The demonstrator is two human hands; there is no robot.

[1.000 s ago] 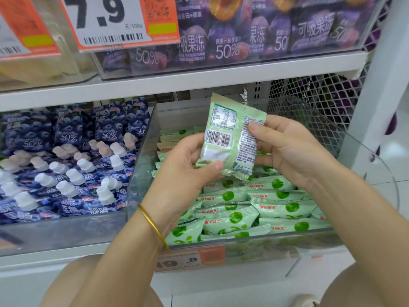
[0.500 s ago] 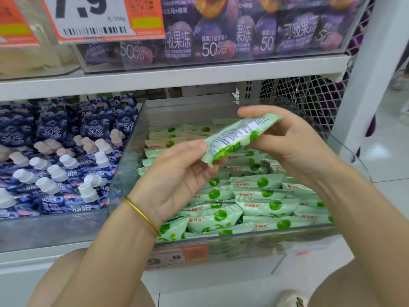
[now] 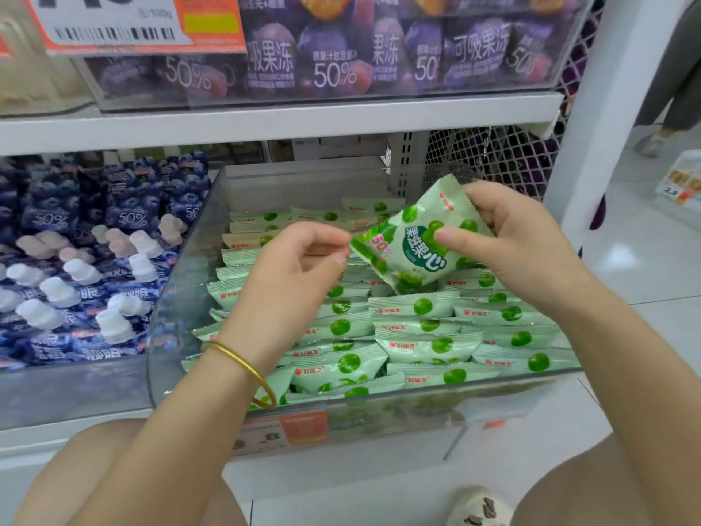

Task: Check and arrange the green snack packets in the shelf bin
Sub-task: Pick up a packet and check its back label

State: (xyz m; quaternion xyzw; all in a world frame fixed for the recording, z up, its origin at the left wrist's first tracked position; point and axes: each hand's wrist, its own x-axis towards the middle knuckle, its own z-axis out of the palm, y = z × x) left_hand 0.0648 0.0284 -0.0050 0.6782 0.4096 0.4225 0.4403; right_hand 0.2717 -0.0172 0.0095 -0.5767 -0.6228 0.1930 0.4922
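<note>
Above the bin I hold a green snack packet (image 3: pixel 409 256) tilted, its printed front with green fruit facing me. My right hand (image 3: pixel 527 244) grips its right side, thumb on the front and fingers behind. My left hand (image 3: pixel 296 271), with a gold bangle on the wrist, pinches the packet's left corner. Under my hands, several green packets (image 3: pixel 425 336) lie in overlapping rows inside the clear plastic shelf bin (image 3: pixel 178 305).
A neighbouring bin on the left holds blue pouches with white caps (image 3: pixel 79 267). Purple pouches (image 3: pixel 341 66) fill the shelf above, behind an orange price tag (image 3: pixel 125 28). Wire mesh (image 3: pixel 493 153) and a white post (image 3: pixel 607 108) bound the right side. My knees are at the bottom.
The packet has been turned over from its barcode back, through edge-on, to its printed front. My left hand has shifted from the lower edge to the left corner.
</note>
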